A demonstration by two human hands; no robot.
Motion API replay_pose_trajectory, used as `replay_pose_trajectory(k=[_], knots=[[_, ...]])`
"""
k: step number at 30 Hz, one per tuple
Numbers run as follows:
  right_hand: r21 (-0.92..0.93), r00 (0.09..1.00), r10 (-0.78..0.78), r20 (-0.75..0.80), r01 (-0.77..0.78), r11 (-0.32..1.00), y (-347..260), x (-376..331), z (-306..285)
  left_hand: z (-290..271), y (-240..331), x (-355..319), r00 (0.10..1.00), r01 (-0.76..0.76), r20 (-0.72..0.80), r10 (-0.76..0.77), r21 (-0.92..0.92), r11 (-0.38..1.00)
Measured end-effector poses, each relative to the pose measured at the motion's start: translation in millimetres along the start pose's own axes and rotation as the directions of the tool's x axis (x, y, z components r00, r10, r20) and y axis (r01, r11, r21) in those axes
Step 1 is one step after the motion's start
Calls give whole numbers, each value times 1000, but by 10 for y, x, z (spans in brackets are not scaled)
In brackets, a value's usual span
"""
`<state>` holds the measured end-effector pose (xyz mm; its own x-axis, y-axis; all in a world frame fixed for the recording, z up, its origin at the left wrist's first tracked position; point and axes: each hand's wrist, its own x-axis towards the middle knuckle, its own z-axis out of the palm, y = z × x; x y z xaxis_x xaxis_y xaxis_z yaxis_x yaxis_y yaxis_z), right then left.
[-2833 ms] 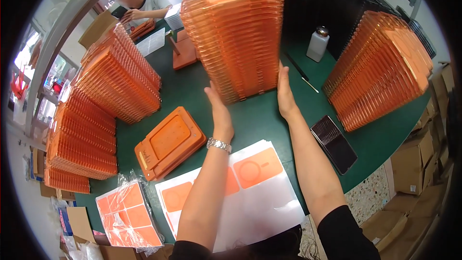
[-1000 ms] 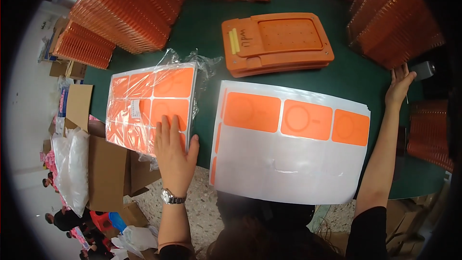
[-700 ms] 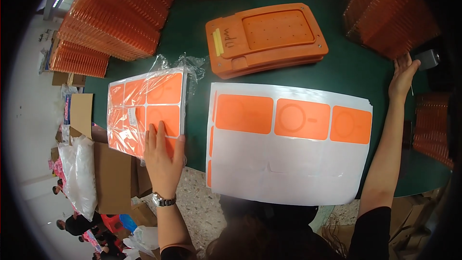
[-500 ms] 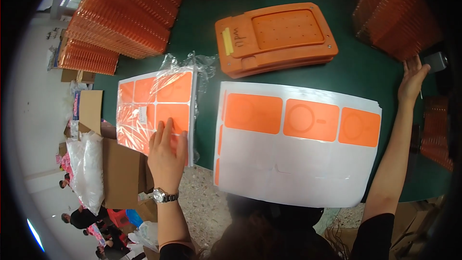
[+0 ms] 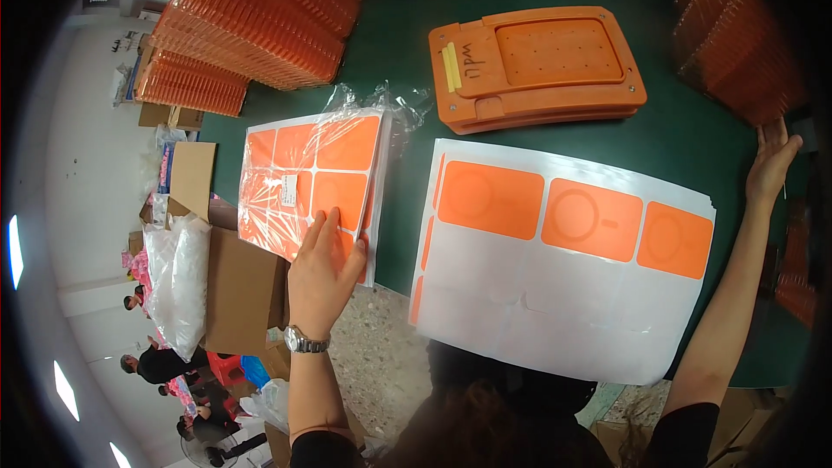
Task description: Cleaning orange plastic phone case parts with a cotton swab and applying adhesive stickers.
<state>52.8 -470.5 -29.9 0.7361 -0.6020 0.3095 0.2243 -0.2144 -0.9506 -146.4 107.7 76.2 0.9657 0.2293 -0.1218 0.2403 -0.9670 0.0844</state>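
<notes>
My left hand (image 5: 325,270) lies with fingers stretched out on the near right corner of a plastic-wrapped pack of orange sticker sheets (image 5: 295,152). A wristwatch (image 5: 306,341) is on that wrist. Far out to the right, my right hand (image 5: 770,169) has its fingers extended at the near lower corner of a tall stack of orange plastic trays (image 5: 737,43); its fingertips are partly lost against the stack. Between my arms lies a loose stack of white sheets (image 5: 555,312), its top row showing orange rounded stickers (image 5: 594,218).
An orange fixture block (image 5: 563,52) with a recessed panel sits beyond the sheets on the green table (image 5: 390,52). More orange tray stacks (image 5: 260,13) rise at the far left and back. Cardboard boxes (image 5: 245,295), a white plastic bag (image 5: 176,282) and other people are off to the left.
The whole view has shifted, so the table things appear farther right. My left hand stays on the wrapped pack, and my right hand remains at the right tray stack.
</notes>
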Motion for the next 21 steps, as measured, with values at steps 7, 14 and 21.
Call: replay_pose_trajectory(k=[7,14,21], knots=[[-3,1000,15,-8,-15,1000,-8,2,-39,65,108,-63,1000,-3,-9,3,11,1000],[683,890,8,455,-355,638,629,426,-585,401,140,-168,992,-39,-113,60,181,983],[731,703,-267,659,-683,8,1096,711,-945,512,-288,9,967,-2,-249,45,169,986]])
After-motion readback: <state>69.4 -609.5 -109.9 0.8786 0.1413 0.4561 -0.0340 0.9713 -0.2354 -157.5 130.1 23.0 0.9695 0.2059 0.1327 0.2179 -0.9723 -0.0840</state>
